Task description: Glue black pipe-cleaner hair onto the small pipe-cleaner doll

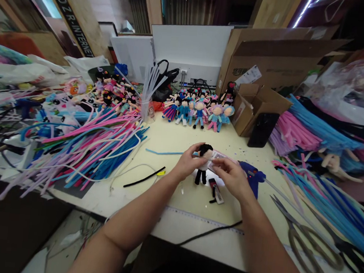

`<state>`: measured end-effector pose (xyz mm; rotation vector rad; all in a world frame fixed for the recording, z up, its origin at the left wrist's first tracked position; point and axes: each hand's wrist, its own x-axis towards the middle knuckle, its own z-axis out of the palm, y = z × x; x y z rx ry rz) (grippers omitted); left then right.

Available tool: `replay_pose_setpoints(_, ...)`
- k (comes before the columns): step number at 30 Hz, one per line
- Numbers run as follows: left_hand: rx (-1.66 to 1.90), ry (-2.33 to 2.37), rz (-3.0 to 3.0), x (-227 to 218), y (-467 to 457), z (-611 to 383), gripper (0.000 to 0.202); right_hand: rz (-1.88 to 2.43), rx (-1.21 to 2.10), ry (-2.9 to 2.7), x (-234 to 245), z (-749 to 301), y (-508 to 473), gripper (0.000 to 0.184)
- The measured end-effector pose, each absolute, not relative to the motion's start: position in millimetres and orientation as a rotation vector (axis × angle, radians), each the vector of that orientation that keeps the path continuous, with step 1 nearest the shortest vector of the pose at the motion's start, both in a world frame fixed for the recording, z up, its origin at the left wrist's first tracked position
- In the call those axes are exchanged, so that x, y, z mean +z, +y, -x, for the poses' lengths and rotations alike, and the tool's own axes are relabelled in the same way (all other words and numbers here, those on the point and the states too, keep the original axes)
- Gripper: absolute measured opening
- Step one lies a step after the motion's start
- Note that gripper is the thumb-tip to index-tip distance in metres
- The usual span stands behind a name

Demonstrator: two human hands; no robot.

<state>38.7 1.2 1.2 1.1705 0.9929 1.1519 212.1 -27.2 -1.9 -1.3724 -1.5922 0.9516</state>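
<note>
A small fuzzy doll with black hair, a white top and black legs is held upright over the table. My left hand grips it at the head and upper body. From the other side, the bent fingers of my right hand pinch at the doll's edge by the white top; their tips partly hide what they hold. Just below my right hand lies a small black-and-white item. A blue glue gun rests beside my right wrist, partly covered by it.
Fuzzy stems are heaped on the left, with more bundles on the right. Scissors lie near my right forearm. Finished dolls stand at the back beside a cardboard box and a black phone.
</note>
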Motion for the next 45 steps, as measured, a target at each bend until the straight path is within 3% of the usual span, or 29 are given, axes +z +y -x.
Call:
replay_pose_setpoints(5, 1.14, 0.888, -1.078, 2.5, -1.1, -39.8, 0.061, 1.404, 0.946, -1.619, -8.2, -199.5, -29.6, 0.039)
replay_pose_setpoints(11, 1.045, 0.712, -0.85, 6.6, -0.3, -36.1, 0.053, 1.317, 1.042, -1.528, -4.7, -195.9, -31.9, 0.031)
replay_pose_setpoints(20, 1.034, 0.742, -0.727, -1.9, 10.8, -29.7, 0.034, 1.29, 0.933, -1.522, -3.6, -213.9, -24.8, 0.023)
replay_pose_setpoints(29, 1.077, 0.672, -0.69, -4.2, 17.6, -21.2, 0.038, 1.649, 0.631, -1.836, 8.8, -226.4, -26.9, 0.016)
replay_pose_setpoints(37, 1.036, 0.636, -0.837, 0.2, 8.2, -26.2, 0.042, 1.38, 0.779, -1.663, 10.5, -208.3, -36.6, 0.022)
replay_pose_setpoints(45, 1.003, 0.59, -0.87, -0.5, 4.6, -28.6, 0.041, 1.378, 0.849, -1.627, 10.5, -193.6, -38.8, 0.022)
